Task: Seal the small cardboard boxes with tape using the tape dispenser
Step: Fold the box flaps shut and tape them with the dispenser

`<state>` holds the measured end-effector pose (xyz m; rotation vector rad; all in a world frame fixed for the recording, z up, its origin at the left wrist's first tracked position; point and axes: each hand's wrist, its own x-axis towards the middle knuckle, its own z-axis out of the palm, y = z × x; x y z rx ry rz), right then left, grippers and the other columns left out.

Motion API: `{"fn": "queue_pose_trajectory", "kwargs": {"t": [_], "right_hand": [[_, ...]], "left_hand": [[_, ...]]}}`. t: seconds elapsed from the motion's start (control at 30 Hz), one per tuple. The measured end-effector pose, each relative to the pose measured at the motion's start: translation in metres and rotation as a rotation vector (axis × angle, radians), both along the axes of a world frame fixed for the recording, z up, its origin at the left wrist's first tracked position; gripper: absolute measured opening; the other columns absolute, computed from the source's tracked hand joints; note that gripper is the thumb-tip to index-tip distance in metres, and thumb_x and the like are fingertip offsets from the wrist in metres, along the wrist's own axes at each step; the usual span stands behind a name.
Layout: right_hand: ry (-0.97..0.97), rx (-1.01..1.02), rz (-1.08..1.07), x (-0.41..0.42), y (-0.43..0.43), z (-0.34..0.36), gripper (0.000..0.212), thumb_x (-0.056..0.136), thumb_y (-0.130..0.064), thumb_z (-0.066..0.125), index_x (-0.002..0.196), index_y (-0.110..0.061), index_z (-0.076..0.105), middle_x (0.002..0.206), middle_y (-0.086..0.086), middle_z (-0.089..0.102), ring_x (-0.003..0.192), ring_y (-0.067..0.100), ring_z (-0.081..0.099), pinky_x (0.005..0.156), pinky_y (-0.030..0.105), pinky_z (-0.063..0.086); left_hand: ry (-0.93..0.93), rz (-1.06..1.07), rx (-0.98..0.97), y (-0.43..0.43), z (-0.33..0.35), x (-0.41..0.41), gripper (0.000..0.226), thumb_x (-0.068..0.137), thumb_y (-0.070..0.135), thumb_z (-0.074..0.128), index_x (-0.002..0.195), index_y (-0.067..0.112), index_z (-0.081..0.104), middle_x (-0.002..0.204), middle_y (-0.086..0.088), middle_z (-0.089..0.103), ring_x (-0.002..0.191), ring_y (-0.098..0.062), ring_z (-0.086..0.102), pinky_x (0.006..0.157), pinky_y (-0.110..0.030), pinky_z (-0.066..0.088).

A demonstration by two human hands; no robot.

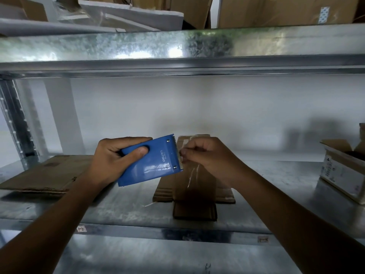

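My left hand [112,159] grips a blue tape dispenser [152,163], held above the metal shelf with its toothed blade pointing right. Right at that blade, my right hand [205,155] pinches the end of the clear tape [192,173], which hangs down as a thin shiny strip. Below and behind both hands a small cardboard box [194,186] lies on the shelf with its flaps spread out to the sides and toward me. The hands hide the upper part of the box.
A flattened sheet of cardboard [45,175] lies on the galvanised shelf [118,208] at the left. An open white-sided carton [343,171] stands at the right edge. The upper shelf [177,46] carries large cartons and flat boards. A steel upright [17,123] stands at the left.
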<state>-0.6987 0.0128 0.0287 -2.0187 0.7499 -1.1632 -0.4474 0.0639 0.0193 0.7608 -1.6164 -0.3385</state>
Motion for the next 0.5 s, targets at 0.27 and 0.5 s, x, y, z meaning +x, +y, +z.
{"fn": "queue_pose_trajectory", "kwargs": {"t": [0.27,0.5], "right_hand": [[0.027,-0.11,-0.183,0.0,0.006,0.002,0.021,0.097,-0.011,0.064,0.078,-0.016,0.071,0.072,-0.014,0.072,0.071,0.002,0.068,0.069,0.02,0.052],[-0.128,-0.023,-0.283,-0.032,-0.003,0.0,0.022,0.096,-0.012,0.065,0.075,-0.009,0.07,0.067,-0.003,0.069,0.068,0.008,0.065,0.077,0.034,0.053]], "left_hand": [[-0.134,0.013,0.008,-0.005,0.008,-0.001,0.029,0.084,0.039,0.076,0.112,0.032,0.078,0.108,0.009,0.078,0.098,-0.011,0.074,0.085,-0.023,0.058],[-0.323,0.085,0.008,-0.006,0.014,0.026,0.025,0.082,0.029,0.076,0.107,0.029,0.074,0.104,0.023,0.076,0.093,0.002,0.072,0.084,-0.015,0.056]]}}
